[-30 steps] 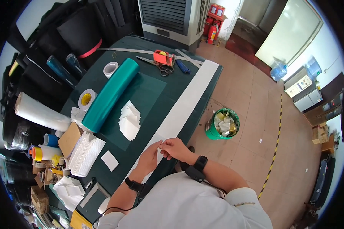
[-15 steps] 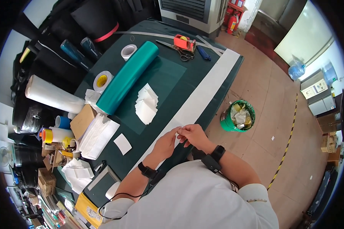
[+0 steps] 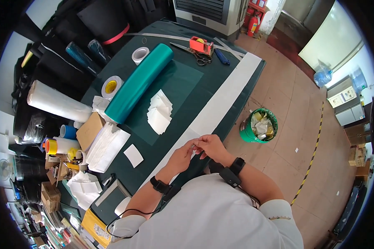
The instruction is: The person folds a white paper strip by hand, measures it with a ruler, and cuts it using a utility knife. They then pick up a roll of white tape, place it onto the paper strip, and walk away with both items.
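My left hand (image 3: 182, 157) and my right hand (image 3: 210, 147) meet fingertip to fingertip over the long white strip (image 3: 220, 101) near the table's front edge. Both pinch at something small between them that I cannot make out. Left of them a single white square sheet (image 3: 133, 156) lies flat on the dark green table. Farther off, a fanned stack of white sheets (image 3: 159, 112) rests on a clear green film (image 3: 183, 81), which runs out from a big green film roll (image 3: 139, 83).
Tape rolls (image 3: 111, 86) stand behind the green roll. Scissors (image 3: 194, 53), a red tape dispenser (image 3: 201, 45) and a blue-handled cutter (image 3: 221, 57) lie at the far end. A green waste bin (image 3: 253, 136) is on the floor to the right. Folded white cloth (image 3: 108, 148) lies left.
Almost nothing differs. My fingers have shifted very slightly at their meeting point, and the hands stay over the white strip.
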A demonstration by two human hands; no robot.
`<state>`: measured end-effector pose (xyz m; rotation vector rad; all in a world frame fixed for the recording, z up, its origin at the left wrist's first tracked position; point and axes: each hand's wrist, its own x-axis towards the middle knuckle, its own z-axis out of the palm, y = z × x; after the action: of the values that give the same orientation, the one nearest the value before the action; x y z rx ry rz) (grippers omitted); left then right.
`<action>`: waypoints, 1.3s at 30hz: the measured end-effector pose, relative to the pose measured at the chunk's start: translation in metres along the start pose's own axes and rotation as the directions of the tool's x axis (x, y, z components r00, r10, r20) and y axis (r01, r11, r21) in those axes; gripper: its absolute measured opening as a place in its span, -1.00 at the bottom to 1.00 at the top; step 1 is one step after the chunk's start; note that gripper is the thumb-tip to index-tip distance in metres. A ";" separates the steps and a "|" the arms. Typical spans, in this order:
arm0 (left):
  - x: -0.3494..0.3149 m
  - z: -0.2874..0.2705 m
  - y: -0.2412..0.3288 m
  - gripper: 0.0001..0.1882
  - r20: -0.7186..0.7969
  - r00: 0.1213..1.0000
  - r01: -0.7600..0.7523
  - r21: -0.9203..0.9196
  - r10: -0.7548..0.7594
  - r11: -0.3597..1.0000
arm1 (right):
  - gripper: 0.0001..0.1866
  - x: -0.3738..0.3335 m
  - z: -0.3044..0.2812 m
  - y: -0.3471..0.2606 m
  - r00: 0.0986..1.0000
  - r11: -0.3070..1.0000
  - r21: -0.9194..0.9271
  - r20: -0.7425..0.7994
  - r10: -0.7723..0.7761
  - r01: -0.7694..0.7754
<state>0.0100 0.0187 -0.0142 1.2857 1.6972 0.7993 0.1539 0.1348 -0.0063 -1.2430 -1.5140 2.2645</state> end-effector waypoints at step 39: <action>0.001 -0.002 0.000 -0.54 0.013 0.999 0.042 0.100 -0.044 0.994 | -0.73 0.005 -0.002 0.002 0.999 0.997 0.069 0.024 0.033 -0.035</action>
<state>0.0077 0.0196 -0.0134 1.3149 1.7658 0.6853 0.1532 0.1379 -0.0108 -1.2372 -1.4187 2.3396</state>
